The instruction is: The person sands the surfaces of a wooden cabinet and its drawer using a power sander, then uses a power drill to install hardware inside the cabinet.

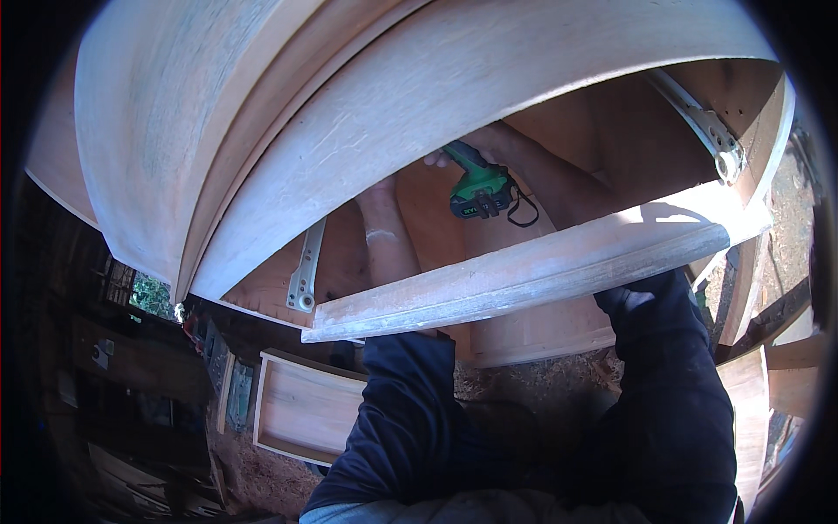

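Inside a wooden cabinet opening, my right hand (491, 141) is closed round the handle of a green and black cordless drill (478, 190). A dark wrist strap hangs in a loop from the drill beside its battery base. The drill's front end is hidden behind the cabinet's pale top panel (419, 113). My left hand (381, 189) reaches up into the same opening, left of the drill. Its fingers are out of sight behind the top panel's edge. Both forearms pass behind a pale front rail (524, 262) that crosses the opening.
Metal drawer runners sit at the left (304, 271) and right (716, 140) of the opening. A wooden drawer box (305, 406) lies on the ground at lower left. Curved wooden pieces (746, 410) stand at the right. Dark-trousered legs are below the rail.
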A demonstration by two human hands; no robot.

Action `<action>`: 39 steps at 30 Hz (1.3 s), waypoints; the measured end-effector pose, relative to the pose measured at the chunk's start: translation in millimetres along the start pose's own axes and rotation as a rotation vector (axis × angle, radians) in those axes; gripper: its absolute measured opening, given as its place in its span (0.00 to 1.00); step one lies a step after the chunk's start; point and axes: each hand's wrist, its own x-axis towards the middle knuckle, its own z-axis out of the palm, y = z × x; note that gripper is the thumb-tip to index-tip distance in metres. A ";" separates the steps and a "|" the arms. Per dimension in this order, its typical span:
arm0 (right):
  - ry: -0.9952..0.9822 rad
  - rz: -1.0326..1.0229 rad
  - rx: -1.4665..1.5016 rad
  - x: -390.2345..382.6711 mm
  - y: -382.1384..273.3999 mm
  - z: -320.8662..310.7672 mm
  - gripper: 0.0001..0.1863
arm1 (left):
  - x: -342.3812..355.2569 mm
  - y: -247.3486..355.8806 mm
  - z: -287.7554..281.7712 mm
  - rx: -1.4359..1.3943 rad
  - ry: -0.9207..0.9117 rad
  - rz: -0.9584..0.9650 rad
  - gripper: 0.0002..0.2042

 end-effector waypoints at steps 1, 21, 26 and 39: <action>-0.003 -0.002 -0.003 -0.1 0.3 -4.3 0.19 | 2.3 -5.7 0.0 0.035 0.031 0.019 0.18; -0.071 -0.035 -0.069 -22.0 -6.3 11.3 0.15 | -82.6 -37.3 80.4 -0.186 0.066 0.001 0.15; -0.066 -0.046 -0.077 -23.1 -4.0 8.5 0.16 | -77.2 -34.8 71.0 -0.138 0.115 -0.001 0.20; 0.001 -0.040 0.016 -23.1 15.4 -17.6 0.19 | -63.3 -58.3 68.6 -0.096 0.178 0.038 0.15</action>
